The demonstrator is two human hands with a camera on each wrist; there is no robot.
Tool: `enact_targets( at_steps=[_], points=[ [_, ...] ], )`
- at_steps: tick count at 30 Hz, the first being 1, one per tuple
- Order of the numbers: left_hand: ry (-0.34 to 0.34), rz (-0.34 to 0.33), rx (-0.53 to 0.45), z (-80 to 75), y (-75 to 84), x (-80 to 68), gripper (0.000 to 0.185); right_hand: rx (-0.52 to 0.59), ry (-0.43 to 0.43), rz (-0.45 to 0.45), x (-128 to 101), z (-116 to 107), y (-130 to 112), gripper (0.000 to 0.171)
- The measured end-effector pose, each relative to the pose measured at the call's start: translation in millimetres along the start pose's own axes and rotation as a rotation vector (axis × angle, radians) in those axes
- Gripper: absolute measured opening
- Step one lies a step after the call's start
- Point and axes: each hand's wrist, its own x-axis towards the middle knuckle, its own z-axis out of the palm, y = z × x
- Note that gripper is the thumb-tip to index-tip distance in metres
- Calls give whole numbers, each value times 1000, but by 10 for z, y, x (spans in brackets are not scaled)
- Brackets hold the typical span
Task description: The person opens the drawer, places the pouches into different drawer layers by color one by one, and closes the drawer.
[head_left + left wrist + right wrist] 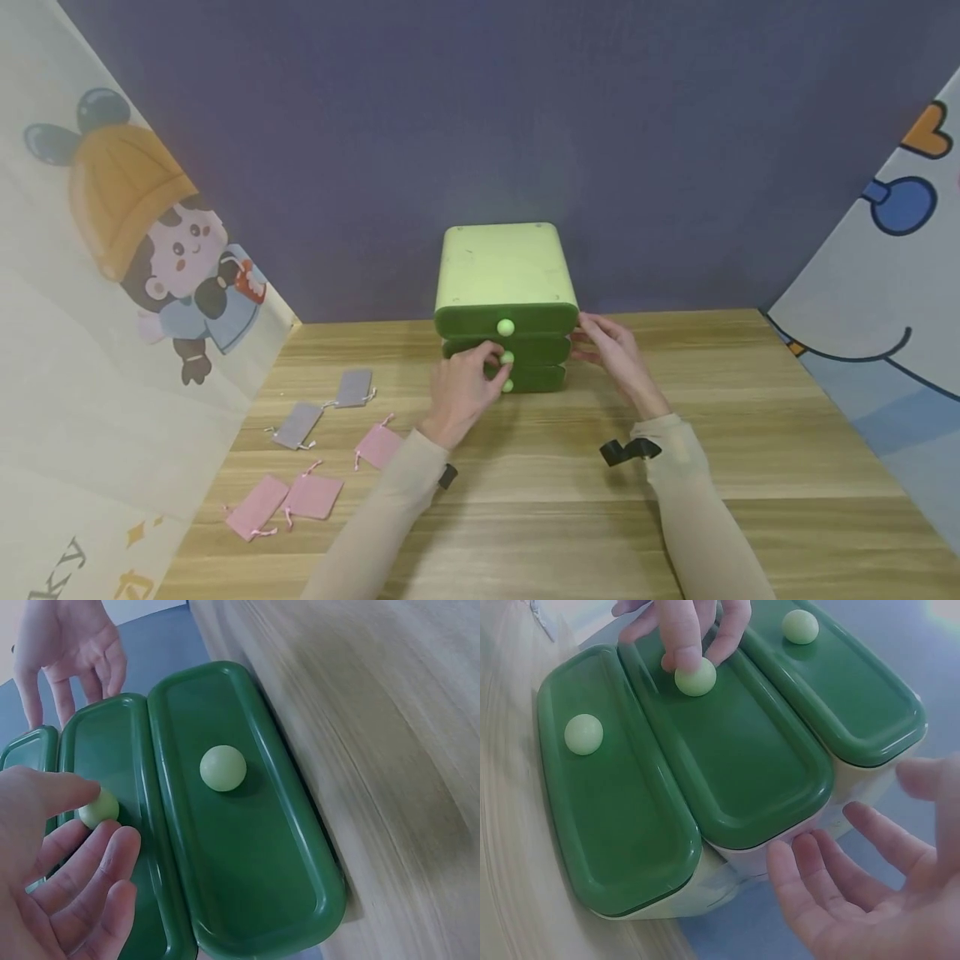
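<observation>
A small cabinet (502,262) with a light green body and three dark green drawer fronts stands against the back wall. Each front carries a round pale green knob. My left hand (459,390) pinches the knob (100,811) of the middle drawer (739,765) between thumb and fingers. At the cabinet's right side is my right hand (621,360), its fingers spread and relaxed, with the fingertips (784,862) right at the side of the middle drawer. The bottom drawer (240,862) and the top drawer (840,690) have no hand on their knobs.
To the left on the wooden table (555,517) lie several drawstring pouches, among them a grey pouch (353,388) and a pink pouch (315,497). A dark blue panel (360,167) rises behind the cabinet, with printed panels at both sides.
</observation>
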Motion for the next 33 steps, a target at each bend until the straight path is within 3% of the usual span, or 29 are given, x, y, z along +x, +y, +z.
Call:
enact_targets(
  at_steps=[8,20,33],
  points=[
    [46,34,47,47,-17,-18,20,-57,27,33,12,14,26,52],
    [93,60,40,73,-28,-21,18,-83,37,42,4,20,27,47],
    [52,-26,-19,89,-30,-34,23,-89,46,38,17,26,35,48]
  ],
)
